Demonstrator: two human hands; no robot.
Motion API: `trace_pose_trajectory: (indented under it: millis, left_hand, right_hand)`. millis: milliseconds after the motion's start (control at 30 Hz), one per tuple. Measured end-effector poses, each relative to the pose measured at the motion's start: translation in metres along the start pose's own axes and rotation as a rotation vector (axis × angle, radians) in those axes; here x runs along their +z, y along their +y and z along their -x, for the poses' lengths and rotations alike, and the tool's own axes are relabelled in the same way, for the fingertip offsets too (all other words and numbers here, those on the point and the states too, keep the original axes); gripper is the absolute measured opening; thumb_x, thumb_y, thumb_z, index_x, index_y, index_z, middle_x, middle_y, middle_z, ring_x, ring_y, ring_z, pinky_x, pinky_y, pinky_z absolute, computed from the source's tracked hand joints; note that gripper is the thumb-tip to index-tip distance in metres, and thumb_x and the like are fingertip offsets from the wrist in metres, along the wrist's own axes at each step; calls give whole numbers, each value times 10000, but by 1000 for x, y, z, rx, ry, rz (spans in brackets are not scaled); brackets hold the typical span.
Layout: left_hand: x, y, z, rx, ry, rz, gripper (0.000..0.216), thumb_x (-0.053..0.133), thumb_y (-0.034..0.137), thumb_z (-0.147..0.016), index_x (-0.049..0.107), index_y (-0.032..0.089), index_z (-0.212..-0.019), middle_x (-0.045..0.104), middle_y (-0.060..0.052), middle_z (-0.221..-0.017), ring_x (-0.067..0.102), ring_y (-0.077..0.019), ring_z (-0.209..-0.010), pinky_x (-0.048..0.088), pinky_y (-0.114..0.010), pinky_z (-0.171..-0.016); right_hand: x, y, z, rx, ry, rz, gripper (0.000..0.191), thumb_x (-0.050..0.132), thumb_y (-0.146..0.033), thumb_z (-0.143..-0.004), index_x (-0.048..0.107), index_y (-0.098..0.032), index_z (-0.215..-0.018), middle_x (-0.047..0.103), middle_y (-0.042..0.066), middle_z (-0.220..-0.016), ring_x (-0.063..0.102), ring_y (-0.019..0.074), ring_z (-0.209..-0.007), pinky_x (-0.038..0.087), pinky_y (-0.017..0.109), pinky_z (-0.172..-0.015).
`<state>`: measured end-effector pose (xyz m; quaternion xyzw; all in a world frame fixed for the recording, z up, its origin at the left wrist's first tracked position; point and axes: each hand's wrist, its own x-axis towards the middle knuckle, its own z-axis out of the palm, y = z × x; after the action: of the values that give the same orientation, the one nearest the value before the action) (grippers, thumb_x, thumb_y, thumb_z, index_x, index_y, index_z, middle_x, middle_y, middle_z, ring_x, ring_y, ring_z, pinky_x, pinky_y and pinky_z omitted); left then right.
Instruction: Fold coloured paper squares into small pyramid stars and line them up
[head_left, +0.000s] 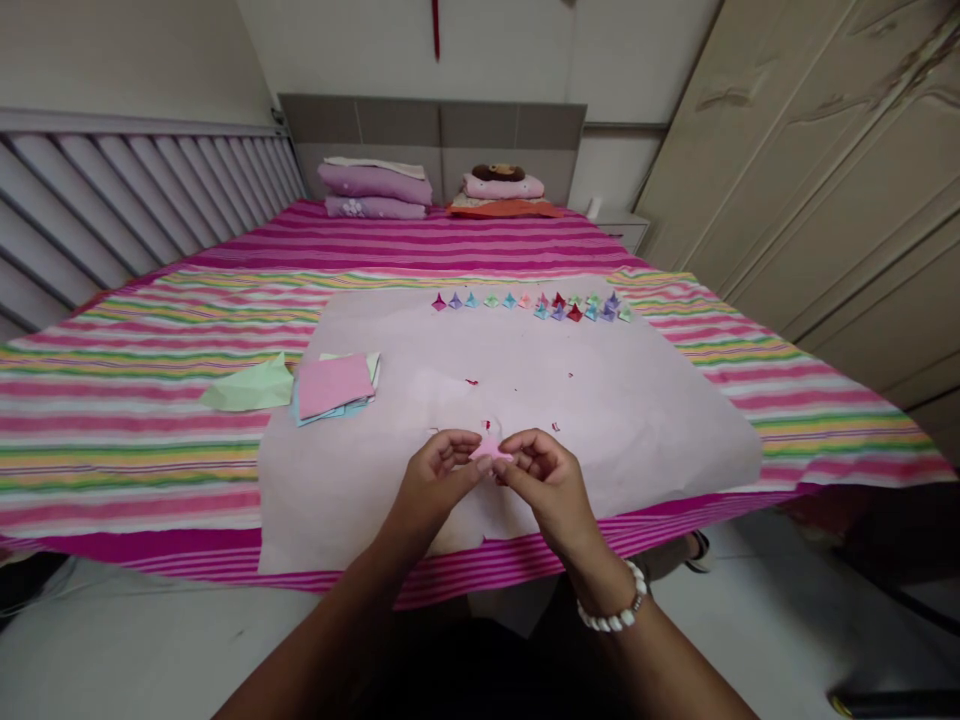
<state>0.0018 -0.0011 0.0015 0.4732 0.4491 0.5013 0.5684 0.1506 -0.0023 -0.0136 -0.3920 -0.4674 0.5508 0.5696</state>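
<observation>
A small pink folded paper piece (491, 449) is held up between both hands, over the near part of a large pale sheet (450, 350). My left hand (444, 468) pinches its left side between thumb and fingers. On its right side, my right hand (541, 472) grips it the same way; a white bead bracelet (616, 612) circles that wrist. Small red scraps (471, 381) lie on the sheet beyond the hands. Left of them sits a stack of coloured paper squares (335, 386), pink on top.
Several small folded paper shapes (510, 301) in mixed colours stand in rows along the sheet's far edge. A pale green paper (251, 388) lies on the striped bedspread (135, 410) at left. Folded bedding (375, 188) is piled by the headboard (397, 122). A cupboard (810, 150) stands at right.
</observation>
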Motion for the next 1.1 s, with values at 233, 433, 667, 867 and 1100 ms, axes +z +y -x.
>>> trace_pose_trajectory:
  millis: [233, 433, 667, 867, 1100]
  left_hand:
    - [-3, 4, -1, -34, -40, -119, 231, 732, 389, -699, 719, 159, -720, 664, -18, -641, 594, -139, -635, 497, -276, -648]
    - [-3, 8, -2, 24, -40, -172, 185, 743, 343, -679, 712, 162, -670, 649, -9, -595, 584, -136, -602, 476, -255, -599]
    - [-7, 3, -2, 77, -31, -230, 172, 645, 310, -771, 690, 168, -686, 665, -13, -624, 618, -149, -644, 505, -272, -650]
    - [-7, 1, -2, 213, 3, -224, 135, 688, 249, -751, 678, 176, -864, 695, -16, -779, 653, -154, -754, 521, -270, -715]
    - [-6, 4, -1, 484, -75, -441, 152, 648, 160, -810, 732, 214, -925, 706, -29, -872, 646, -136, -816, 520, -249, -754]
  right_hand:
    - [1, -1, 0, -11, 0, 8, 253, 803, -307, -665, 626, -204, -813, 595, -27, -640, 544, 117, -572, 448, 252, -552]
    - [1, -6, -1, -16, -27, -6, 277, 803, -278, -668, 624, -208, -868, 623, -27, -677, 584, 121, -593, 469, 253, -572]
    - [-3, -4, -3, -15, -20, -65, 370, 790, -264, -692, 590, -210, -999, 661, -33, -679, 637, 127, -570, 504, 262, -589]
    - [-3, -1, -6, -25, 55, -95, 417, 827, -252, -646, 579, -209, -979, 669, -42, -657, 636, 123, -574, 511, 253, -600]
    - [-3, 2, -8, 22, 56, -147, 433, 877, -216, -553, 658, -218, -927, 685, -23, -740, 631, 124, -645, 519, 262, -655]
